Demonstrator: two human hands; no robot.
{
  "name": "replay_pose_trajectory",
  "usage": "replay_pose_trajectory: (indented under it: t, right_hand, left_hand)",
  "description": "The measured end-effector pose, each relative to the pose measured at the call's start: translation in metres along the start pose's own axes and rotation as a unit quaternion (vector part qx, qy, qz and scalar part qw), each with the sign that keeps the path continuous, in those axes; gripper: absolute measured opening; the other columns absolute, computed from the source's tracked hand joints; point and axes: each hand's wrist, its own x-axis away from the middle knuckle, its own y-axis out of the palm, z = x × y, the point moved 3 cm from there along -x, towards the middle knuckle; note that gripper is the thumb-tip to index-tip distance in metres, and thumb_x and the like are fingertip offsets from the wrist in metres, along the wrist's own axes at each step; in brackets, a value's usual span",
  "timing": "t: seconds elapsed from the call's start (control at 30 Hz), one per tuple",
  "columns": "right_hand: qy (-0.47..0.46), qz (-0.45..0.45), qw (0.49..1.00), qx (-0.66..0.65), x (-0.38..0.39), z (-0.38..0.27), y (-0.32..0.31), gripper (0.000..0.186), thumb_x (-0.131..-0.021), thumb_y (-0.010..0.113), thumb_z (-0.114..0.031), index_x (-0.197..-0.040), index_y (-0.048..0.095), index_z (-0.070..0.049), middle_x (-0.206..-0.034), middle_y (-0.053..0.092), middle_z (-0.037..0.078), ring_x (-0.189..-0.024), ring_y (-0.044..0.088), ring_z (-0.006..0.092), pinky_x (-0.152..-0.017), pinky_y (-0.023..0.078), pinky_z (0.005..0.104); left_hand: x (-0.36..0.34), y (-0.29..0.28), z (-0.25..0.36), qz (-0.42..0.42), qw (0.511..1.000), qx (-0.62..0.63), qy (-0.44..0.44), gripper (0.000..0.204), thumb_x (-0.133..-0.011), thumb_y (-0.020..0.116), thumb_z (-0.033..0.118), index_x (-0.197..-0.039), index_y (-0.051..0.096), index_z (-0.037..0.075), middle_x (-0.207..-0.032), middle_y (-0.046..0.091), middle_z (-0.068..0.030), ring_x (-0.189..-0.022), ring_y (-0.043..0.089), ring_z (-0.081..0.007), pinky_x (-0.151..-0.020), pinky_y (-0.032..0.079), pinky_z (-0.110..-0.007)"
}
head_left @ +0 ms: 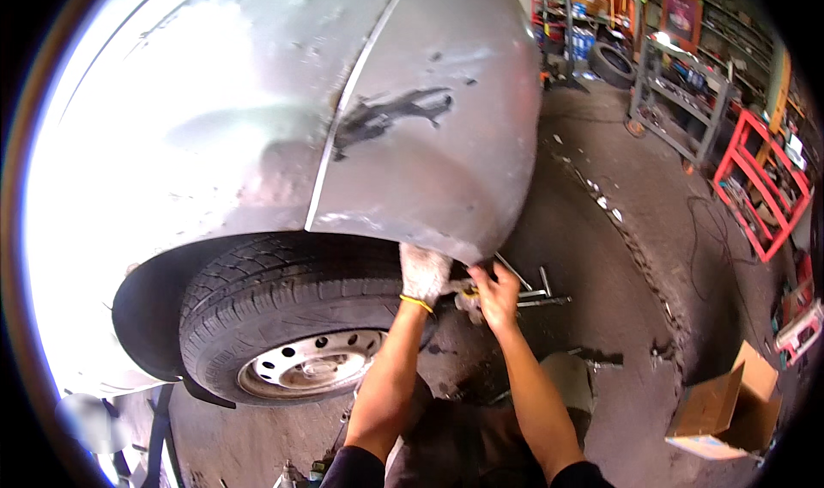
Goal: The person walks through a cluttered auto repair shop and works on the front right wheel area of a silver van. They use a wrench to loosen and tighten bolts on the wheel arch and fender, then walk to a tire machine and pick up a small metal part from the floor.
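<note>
Bare right hand (496, 297) half-curled at the lower edge of the bumper (446, 166), grip indeterminable; gloved left hand (426, 273) at ten o'clock, fingers hidden, grip likewise; metal tools (546, 302) at three; wheel (315, 369) mounted at eight; bumper in place at eleven, edge work apparently unfinished.

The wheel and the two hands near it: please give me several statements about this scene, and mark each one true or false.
1. The left hand wears a whitish glove. True.
2. The right hand is gloved too. False: the right hand is bare.
3. The wheel lies flat on the floor, away from the car. False: the wheel sits in the wheel arch.
4. An open cardboard box is at the lower right. True.
</note>
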Motion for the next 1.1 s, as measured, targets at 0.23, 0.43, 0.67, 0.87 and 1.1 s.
replay_pose_trajectory:
  t: [0.23,0.43,0.67,0.87,1.1]
  right_hand:
    - [-0.064,0.021,0.994,0.085,-0.002,0.015,0.008,0.025,-0.085,0.074,-0.015,-0.077,0.059,0.004,-0.073,0.056,-0.003,-0.071,0.045,0.0075,-0.066,0.040,0.0256]
    - [-0.065,0.109,0.989,0.078,0.004,0.019,0.022,0.025,-0.082,0.073,-0.012,-0.070,0.056,0.003,-0.064,0.053,0.002,-0.067,0.044,0.0104,-0.063,0.040,0.0290]
    - [-0.065,0.068,0.995,0.016,0.002,0.021,0.020,0.023,-0.087,0.071,-0.016,-0.085,0.062,0.006,-0.080,0.064,0.001,-0.077,0.050,0.0091,-0.073,0.044,0.0275]
    - [-0.057,0.062,0.996,0.043,0.000,0.018,0.018,0.023,-0.087,0.071,-0.016,-0.084,0.062,0.005,-0.077,0.063,0.002,-0.076,0.050,0.0095,-0.071,0.043,0.0277]
    - [-0.062,0.039,0.995,0.061,0.000,0.020,0.018,0.027,-0.086,0.072,-0.018,-0.078,0.061,0.006,-0.072,0.062,0.003,-0.071,0.049,0.0105,-0.067,0.043,0.0294]
  left_hand:
    - [0.007,-0.003,-0.014,-0.087,0.988,-0.120,0.039,0.029,-0.085,0.057,0.022,-0.110,0.063,0.009,-0.109,0.064,-0.0146,-0.104,0.057,-0.0366,-0.090,0.042,-0.049]
    - [0.009,-0.004,-0.014,-0.096,0.995,-0.036,-0.008,0.033,-0.086,0.056,0.026,-0.113,0.063,0.008,-0.113,0.063,-0.0156,-0.106,0.057,-0.0372,-0.091,0.043,-0.050]
    - [0.010,-0.004,-0.012,-0.141,0.986,-0.089,-0.012,0.037,-0.088,0.055,0.029,-0.117,0.062,0.007,-0.116,0.062,-0.0164,-0.109,0.056,-0.0368,-0.093,0.042,-0.048]
    - [0.006,-0.018,0.010,-0.175,0.980,0.055,-0.082,0.035,-0.085,0.067,0.022,-0.115,0.063,0.005,-0.111,0.063,-0.0159,-0.101,0.060,-0.0309,-0.088,0.046,-0.043]
    - [0.008,-0.112,0.086,0.151,0.924,0.331,-0.116,0.038,-0.089,0.067,0.016,-0.120,0.056,-0.002,-0.101,0.064,-0.0095,-0.089,0.058,-0.0143,-0.075,0.050,-0.031]
